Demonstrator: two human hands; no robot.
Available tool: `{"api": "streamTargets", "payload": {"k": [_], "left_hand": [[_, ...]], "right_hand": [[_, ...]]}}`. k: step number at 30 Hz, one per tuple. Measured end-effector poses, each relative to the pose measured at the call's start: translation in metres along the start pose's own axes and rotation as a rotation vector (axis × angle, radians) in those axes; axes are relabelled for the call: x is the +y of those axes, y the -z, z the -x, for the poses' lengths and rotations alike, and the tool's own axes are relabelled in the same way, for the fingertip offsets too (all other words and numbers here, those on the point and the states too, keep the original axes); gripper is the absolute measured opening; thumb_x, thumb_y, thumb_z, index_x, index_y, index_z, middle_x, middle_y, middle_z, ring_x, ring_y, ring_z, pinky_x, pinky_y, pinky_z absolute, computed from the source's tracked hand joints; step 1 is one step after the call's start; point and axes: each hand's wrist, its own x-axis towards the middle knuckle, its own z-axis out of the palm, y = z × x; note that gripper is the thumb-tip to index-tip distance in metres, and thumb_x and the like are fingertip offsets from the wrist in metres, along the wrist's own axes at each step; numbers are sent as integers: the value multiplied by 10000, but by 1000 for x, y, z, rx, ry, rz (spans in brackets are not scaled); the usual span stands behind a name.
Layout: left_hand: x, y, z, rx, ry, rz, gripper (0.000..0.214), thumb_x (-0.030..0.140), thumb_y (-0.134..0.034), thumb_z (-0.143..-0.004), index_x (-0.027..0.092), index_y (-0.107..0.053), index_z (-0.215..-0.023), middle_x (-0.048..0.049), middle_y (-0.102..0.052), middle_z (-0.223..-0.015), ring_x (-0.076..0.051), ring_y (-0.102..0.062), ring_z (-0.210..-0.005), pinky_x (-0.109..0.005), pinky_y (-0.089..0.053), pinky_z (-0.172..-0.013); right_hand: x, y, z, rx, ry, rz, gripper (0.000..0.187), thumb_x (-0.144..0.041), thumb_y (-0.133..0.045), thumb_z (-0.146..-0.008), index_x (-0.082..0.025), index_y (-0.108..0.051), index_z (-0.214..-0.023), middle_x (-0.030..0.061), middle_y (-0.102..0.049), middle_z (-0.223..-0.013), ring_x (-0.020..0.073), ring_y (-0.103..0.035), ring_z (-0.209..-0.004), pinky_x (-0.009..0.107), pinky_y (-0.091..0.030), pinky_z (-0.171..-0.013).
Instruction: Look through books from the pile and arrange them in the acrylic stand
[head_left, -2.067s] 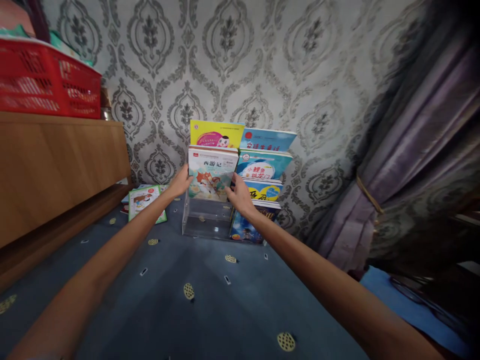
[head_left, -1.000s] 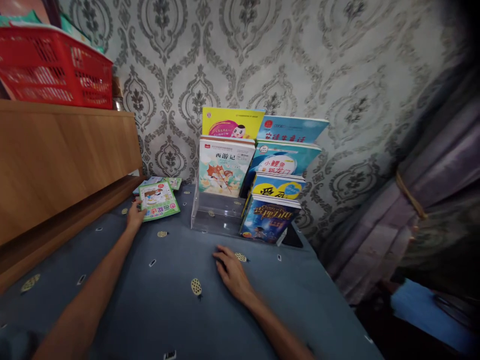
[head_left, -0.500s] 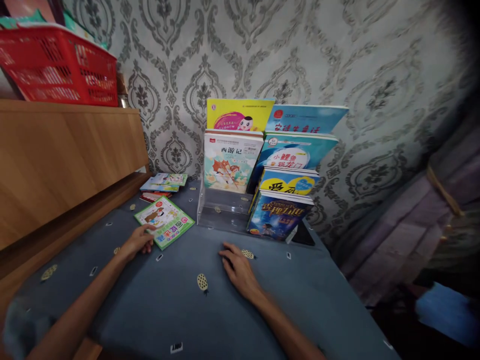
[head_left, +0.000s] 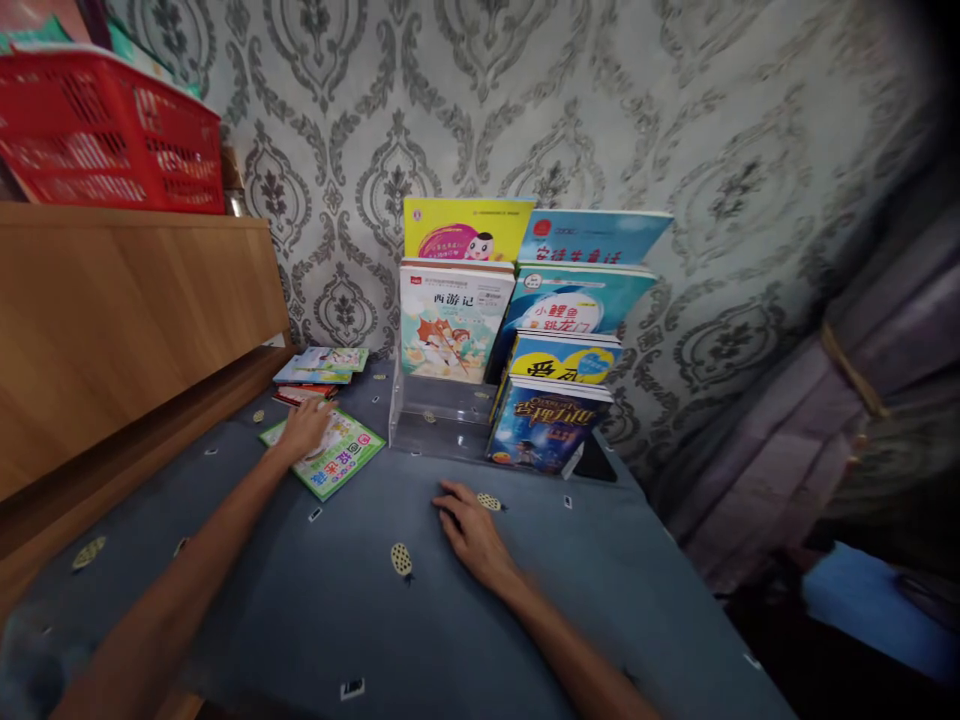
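My left hand [head_left: 304,430] is over the upper part of a green-edged picture book [head_left: 339,462] that lies flat on the table. Its fingers reach forward, slightly spread, toward a small pile of thin books [head_left: 321,368], and nothing shows in them. Part of the green book's cover is hidden under this hand. My right hand [head_left: 471,530] rests on the cloth with its fingers apart, holding nothing. Beyond it stands a clear acrylic book rack [head_left: 435,432]. A white-covered book [head_left: 451,325] stands in its left half, and a dark blue book [head_left: 546,428] is frontmost on the right.
Behind these stand a yellow book [head_left: 465,225] and several blue ones, such as the teal book [head_left: 577,300]. A wooden cabinet [head_left: 142,320] with a red basket [head_left: 112,130] on it borders the left side. The patterned wall is behind, and a curtain [head_left: 780,450] hangs at right.
My left hand has moved from the near edge of the green book forward over its cover, toward the pile. My right hand stays put on the table. The view has shifted slightly.
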Motion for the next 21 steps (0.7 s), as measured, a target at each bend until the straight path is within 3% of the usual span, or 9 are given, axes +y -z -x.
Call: {"api": "streamTargets", "payload": {"k": [4, 7, 17, 21], "left_hand": [[14, -13, -13, -144, -16, 38, 463, 370, -332, -1019, 300, -523, -1435, -100, -393, -1585, -379, -297, -1470, -669, -297, -1109], [14, -13, -13, -157, 5, 40, 478, 389, -299, -1024, 275, -530, -1426, -122, -416, -1567, -401, -333, -1443, -693, -343, -1057], [14, 10, 29, -163, 13, -97, 458, 447, -373, -998, 182, -608, -1288, -228, -617, -1281, -380, -554, -1221, -588, -438, -968], [24, 25, 57, -185, -7, -251, 486, 453, -343, -1014, 121, -617, -1241, -240, -664, -1144, -352, -661, -1038, -462, -490, -876]], "right_hand": [[0, 1, 0, 6, 0, -9, 308, -172, -490, -927, -186, -724, -1126, 165, -618, -1355, 276, -583, -1275, 497, -468, -1084], [-1, 1, 0, 12, -7, -20, 303, -166, -503, -918, -196, -725, -1123, 155, -622, -1352, 268, -582, -1277, 489, -461, -1092], [-5, 3, -1, 11, -12, -21, 305, -148, -507, -912, -203, -728, -1115, 144, -624, -1352, 269, -583, -1274, 493, -466, -1085], [-5, 3, -2, 5, 10, -18, 305, -156, -496, -922, -190, -725, -1121, 154, -625, -1344, 267, -583, -1268, 487, -468, -1082]]}}
